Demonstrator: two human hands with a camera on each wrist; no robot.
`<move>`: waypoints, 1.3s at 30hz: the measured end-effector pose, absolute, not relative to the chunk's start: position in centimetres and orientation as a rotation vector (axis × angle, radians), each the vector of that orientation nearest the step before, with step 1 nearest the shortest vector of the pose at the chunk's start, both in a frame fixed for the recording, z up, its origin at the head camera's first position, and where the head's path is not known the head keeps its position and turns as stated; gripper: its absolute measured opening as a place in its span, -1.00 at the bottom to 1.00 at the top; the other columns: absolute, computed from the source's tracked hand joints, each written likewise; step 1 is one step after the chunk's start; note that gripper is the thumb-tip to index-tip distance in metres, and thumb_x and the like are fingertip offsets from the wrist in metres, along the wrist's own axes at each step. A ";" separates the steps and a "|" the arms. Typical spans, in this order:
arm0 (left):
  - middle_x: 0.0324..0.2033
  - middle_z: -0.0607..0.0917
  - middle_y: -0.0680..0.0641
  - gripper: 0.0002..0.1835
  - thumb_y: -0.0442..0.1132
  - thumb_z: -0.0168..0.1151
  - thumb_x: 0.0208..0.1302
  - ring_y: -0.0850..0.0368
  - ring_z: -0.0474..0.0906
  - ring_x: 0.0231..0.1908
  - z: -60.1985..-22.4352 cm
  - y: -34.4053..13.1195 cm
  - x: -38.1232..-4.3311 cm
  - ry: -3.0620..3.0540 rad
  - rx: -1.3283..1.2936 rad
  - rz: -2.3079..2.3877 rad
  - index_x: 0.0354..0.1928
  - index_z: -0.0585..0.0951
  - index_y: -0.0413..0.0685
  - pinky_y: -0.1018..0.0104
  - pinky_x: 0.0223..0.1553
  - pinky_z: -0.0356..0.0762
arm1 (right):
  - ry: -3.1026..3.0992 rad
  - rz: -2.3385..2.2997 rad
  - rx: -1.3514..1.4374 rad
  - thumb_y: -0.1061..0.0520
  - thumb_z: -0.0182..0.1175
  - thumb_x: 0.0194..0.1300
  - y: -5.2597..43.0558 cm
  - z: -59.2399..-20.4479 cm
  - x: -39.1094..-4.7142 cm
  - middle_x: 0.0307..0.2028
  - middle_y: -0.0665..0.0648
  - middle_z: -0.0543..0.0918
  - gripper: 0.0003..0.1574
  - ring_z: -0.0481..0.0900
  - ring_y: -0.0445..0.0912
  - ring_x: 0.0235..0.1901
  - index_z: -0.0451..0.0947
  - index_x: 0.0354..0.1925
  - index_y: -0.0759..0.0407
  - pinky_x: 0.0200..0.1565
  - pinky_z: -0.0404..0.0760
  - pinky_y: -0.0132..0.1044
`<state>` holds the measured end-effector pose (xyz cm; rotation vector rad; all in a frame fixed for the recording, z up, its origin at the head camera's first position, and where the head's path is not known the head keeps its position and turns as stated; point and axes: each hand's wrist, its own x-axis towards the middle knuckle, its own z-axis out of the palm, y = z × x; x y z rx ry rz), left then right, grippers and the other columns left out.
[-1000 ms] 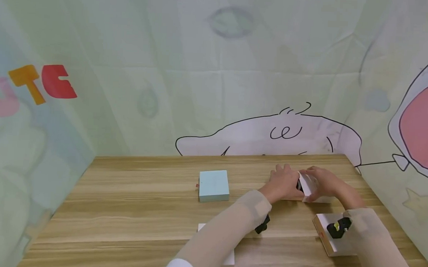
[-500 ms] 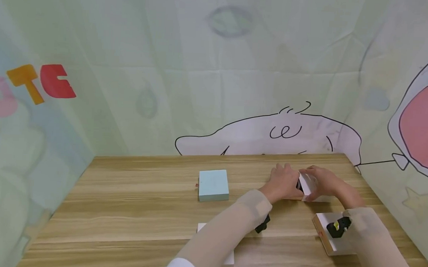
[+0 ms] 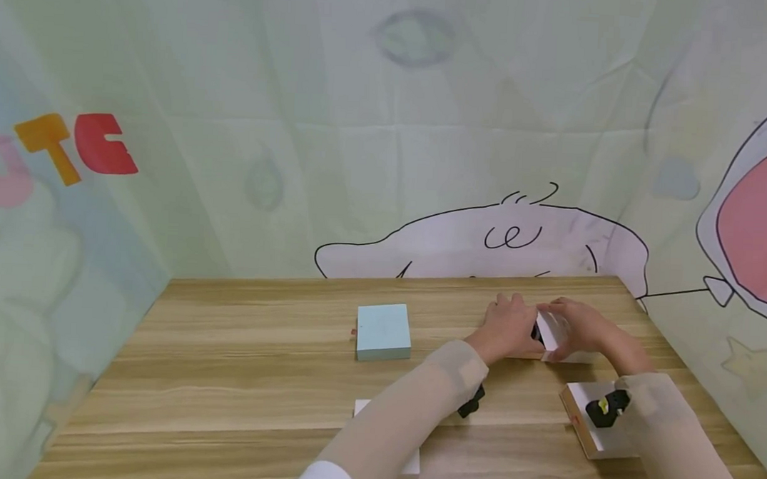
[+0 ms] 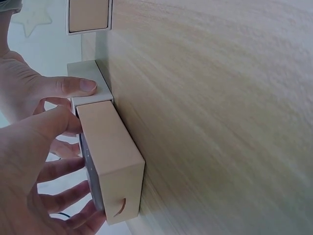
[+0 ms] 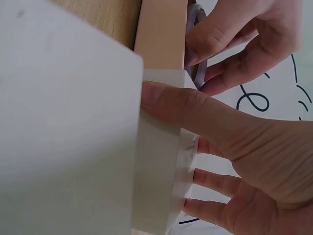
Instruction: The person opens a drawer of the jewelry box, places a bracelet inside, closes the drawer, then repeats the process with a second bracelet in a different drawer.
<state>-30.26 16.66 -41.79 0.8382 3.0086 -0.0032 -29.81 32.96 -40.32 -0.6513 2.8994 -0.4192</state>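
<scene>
At the back right of the table, my right hand (image 3: 579,328) grips the white sleeve (image 5: 159,171) of a drawer-style box, thumb on its near side and fingers over the top. A tan drawer (image 4: 115,139) with a small ribbon pull (image 4: 120,207) sticks out of the sleeve's left end. My left hand (image 3: 508,323) reaches over this drawer. Its thumb and fingers pinch a grey, round-rimmed object (image 5: 199,76) that sits in the drawer's open top. Most of that object is hidden by my fingers, so its kind is unclear.
A light blue box (image 3: 382,331) stands left of my hands on the wooden table (image 3: 237,362). Nearer, a white box with an orange-brown end (image 3: 579,425) lies under my right forearm. Another white box (image 3: 410,469) is mostly covered by my left forearm. A printed cloth (image 3: 284,156) hangs behind.
</scene>
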 end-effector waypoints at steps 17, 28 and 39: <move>-0.12 0.55 0.01 -0.55 0.25 0.34 0.18 0.11 0.42 -0.18 -41.7 16.3 -30.2 2.998 0.857 0.092 -0.06 0.69 0.13 0.25 -0.28 0.54 | 2.903 -0.420 -0.642 0.02 0.72 -0.33 33.0 -40.5 -29.8 0.07 0.46 0.54 0.18 0.51 0.32 -0.02 0.44 0.24 0.42 0.02 0.47 0.30; -0.11 0.55 0.01 -0.54 0.25 0.33 0.21 0.13 0.40 -0.19 -41.7 16.3 -30.3 2.993 0.848 0.128 -0.02 0.68 0.13 0.28 -0.35 0.53 | 2.904 -0.426 -0.634 0.02 0.71 -0.32 33.0 -40.3 -29.7 0.09 0.48 0.53 0.17 0.50 0.34 -0.01 0.44 0.24 0.41 0.02 0.46 0.32; -0.11 0.56 0.01 -0.47 0.26 0.33 0.21 0.14 0.40 -0.19 -41.9 16.0 -30.4 2.987 0.893 0.152 0.11 0.65 0.15 0.30 -0.37 0.53 | 2.904 -0.444 -0.624 0.02 0.71 -0.29 33.0 -40.5 -29.6 0.11 0.50 0.51 0.17 0.50 0.35 0.01 0.43 0.26 0.41 0.03 0.46 0.33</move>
